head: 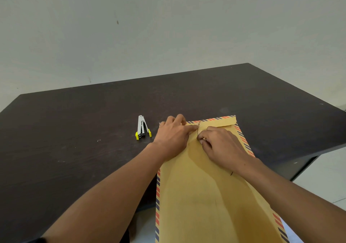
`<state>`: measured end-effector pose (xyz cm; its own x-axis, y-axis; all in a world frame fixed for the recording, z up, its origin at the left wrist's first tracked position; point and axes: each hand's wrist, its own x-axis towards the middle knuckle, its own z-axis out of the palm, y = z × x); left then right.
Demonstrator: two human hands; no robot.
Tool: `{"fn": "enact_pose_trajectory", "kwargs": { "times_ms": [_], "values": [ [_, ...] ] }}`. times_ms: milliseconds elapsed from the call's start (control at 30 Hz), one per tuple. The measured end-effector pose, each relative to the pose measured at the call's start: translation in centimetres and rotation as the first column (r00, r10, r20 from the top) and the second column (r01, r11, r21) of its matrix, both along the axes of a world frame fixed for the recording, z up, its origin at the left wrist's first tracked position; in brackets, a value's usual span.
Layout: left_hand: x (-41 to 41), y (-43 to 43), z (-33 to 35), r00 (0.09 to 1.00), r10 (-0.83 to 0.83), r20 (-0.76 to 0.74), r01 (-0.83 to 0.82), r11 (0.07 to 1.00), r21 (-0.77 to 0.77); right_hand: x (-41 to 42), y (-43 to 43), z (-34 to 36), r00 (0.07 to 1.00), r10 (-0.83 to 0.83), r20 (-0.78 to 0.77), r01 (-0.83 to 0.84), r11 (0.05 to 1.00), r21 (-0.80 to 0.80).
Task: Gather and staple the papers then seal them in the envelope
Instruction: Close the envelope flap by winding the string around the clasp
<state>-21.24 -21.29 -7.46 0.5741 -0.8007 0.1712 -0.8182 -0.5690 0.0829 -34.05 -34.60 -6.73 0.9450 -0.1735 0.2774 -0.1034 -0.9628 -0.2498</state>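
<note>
Both hands working together at flap of brown paper envelope with striped border (pixel 206 196), overhanging tabletop (pixel 74 130) edge: left hand (pixel 172 136) pressing flap flat, right hand (pixel 221 145) pinching thin string (pixel 197 132). Papers unseen, presumably inside; sealing looking nearly done.

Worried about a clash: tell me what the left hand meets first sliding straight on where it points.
Probably the round clasp on the envelope, right by the index tip of the left hand; the right hand, pinching the string, sits nearside of that line, though depth is unclear.
</note>
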Motion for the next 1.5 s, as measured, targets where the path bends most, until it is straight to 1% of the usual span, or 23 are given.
{"fn": "enact_pose_trajectory", "kwargs": {
  "times_ms": [333,467,600,767,1033,1167,1300,1400,1500],
  "values": [
    [-0.2,-0.1,0.2,1.0,-0.01,0.013,0.01,1.0,0.026,-0.2,-0.1,0.0,1.0,0.018,-0.001,-0.018,0.999,0.048],
    [-0.1,0.0,0.1,1.0,-0.008,-0.003,0.008,1.0,-0.005,0.2,0.7,0.3,1.0,0.023,0.01,-0.024,0.995,0.093],
    [0.2,0.1,-0.1,1.0,-0.003,-0.016,0.003,1.0,-0.02,0.5,1.5,0.3,0.999,0.035,0.009,-0.036,0.995,0.09],
    [0.2,0.1,-0.2,0.999,-0.007,-0.031,0.006,1.0,-0.028,-0.4,-0.4,0.5,0.999,-0.033,-0.012,0.033,0.999,0.023],
    [0.0,-0.1,0.0,0.999,-0.005,-0.037,0.004,1.0,-0.026,-1.4,-3.6,0.8,0.993,-0.119,-0.007,0.118,0.979,0.169],
    [0.1,0.0,-0.3,1.0,-0.003,-0.029,0.002,0.998,-0.061,-0.2,-5.1,1.5,0.99,-0.142,-0.019,0.143,0.976,0.166],
    [0.2,0.2,-0.4,0.999,-0.011,-0.05,0.006,0.996,-0.089,2.3,-5.9,2.9,0.986,-0.15,-0.08,0.16,0.975,0.154],
    [0.2,0.3,-0.8,0.999,-0.018,-0.042,0.012,0.991,-0.133,4.7,-6.3,3.8,0.972,-0.151,-0.18,0.174,0.977,0.12],
    [0.4,0.4,-1.5,1.0,-0.015,-0.024,0.01,0.975,-0.223,6.7,-6.2,4.1,0.949,-0.117,-0.294,0.16,0.979,0.128]
  ]
}}
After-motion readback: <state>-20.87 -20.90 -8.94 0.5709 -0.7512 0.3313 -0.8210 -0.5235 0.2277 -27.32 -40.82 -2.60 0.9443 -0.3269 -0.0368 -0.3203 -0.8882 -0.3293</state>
